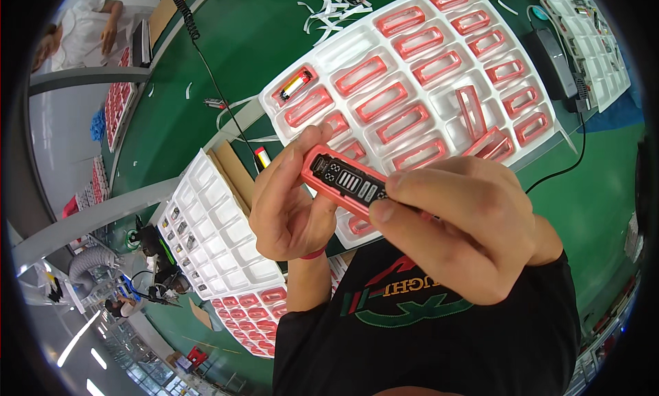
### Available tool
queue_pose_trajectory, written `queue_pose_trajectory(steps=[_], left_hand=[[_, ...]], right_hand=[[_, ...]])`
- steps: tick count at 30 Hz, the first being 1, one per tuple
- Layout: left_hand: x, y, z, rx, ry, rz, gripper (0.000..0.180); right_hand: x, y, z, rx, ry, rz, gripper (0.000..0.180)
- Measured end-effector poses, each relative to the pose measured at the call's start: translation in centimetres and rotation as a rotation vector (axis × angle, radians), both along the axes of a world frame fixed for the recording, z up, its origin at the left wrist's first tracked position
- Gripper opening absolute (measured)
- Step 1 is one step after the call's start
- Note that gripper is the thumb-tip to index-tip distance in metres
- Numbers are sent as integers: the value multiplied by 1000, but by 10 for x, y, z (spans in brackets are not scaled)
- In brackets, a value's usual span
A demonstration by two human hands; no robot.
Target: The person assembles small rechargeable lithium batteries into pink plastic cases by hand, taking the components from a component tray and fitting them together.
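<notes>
My left hand (292, 204) is closed around the left end of a red plastic housing (350, 204), a long rounded frame held tilted above the tray. In its opening sits a black circuit board (349, 181) with pale rectangular marks. My right hand (467, 221) has thumb and index finger closed on the board's right end; the fingers hide that end. Beneath both hands lies a white moulded tray (341, 51) with several red frames (401, 123) in its pockets. One frame at its left edge holds a yellow-and-red battery cell (296, 85).
White paper strips (333, 15) lie on the green table behind the tray. A black power adapter (552, 65) with its cable stands at the right. Another white tray (216, 224) with small parts is at the left. A person (86, 32) sits at the far left.
</notes>
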State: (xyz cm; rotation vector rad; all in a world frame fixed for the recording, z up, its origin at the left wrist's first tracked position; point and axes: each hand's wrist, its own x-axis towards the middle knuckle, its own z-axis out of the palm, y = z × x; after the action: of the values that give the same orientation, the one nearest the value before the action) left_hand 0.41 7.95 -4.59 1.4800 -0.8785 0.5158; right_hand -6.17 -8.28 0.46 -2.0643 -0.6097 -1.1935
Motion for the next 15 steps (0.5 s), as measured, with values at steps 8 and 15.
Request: queue_pose_trajectory(steps=[8, 15], left_hand=[[0, 7, 5, 276, -210, 105, 38], [-3, 10, -1, 136, -210, 11, 41]], right_hand=[[0, -2, -13, 25, 20, -87, 28], [-13, 0, -14, 62, 70, -29, 28]])
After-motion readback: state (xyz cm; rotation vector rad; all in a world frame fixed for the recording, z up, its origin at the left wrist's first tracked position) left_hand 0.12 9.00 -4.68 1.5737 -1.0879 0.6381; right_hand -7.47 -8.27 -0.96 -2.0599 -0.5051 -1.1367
